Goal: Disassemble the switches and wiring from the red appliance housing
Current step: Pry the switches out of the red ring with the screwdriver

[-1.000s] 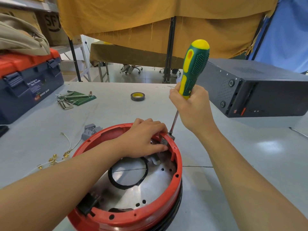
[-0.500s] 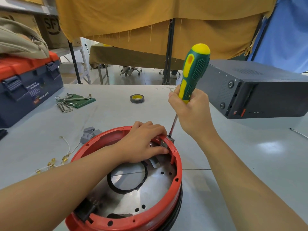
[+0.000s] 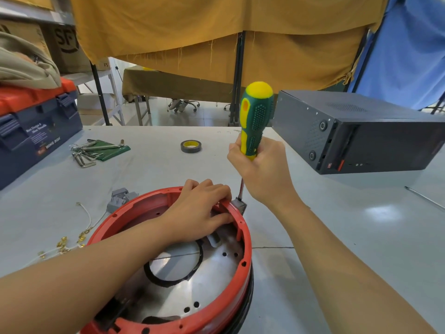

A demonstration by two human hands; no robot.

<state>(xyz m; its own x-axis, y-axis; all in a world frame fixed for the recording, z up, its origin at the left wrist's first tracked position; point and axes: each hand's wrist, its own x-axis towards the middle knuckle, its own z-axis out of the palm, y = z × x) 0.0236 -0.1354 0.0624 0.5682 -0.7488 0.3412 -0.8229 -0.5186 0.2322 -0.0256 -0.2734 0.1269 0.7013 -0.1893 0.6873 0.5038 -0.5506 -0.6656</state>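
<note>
The round red appliance housing (image 3: 243, 266) lies open side up on the grey table, a shiny metal plate (image 3: 209, 280) with a black ring inside it. My left hand (image 3: 199, 210) reaches into the housing and grips its far rim beside a small grey switch (image 3: 239, 205) set in the rim. My right hand (image 3: 262, 174) holds a green and yellow screwdriver (image 3: 255, 116) almost upright, its tip down on that switch from outside the rim. A removed grey switch block (image 3: 120, 197) and white wires with brass terminals (image 3: 72, 239) lie left of the housing.
A black computer case (image 3: 361, 133) lies at the right. A blue and red toolbox (image 3: 36, 121) stands at the left, with hex keys on a green pouch (image 3: 98, 150) near it. A roll of tape (image 3: 191, 146) sits further back. A thin metal rod (image 3: 423, 197) lies at the right edge.
The screwdriver handle has swung from tilting right to nearly upright, tip still on the switch. My left hand stays on the rim. My head has shifted slightly.
</note>
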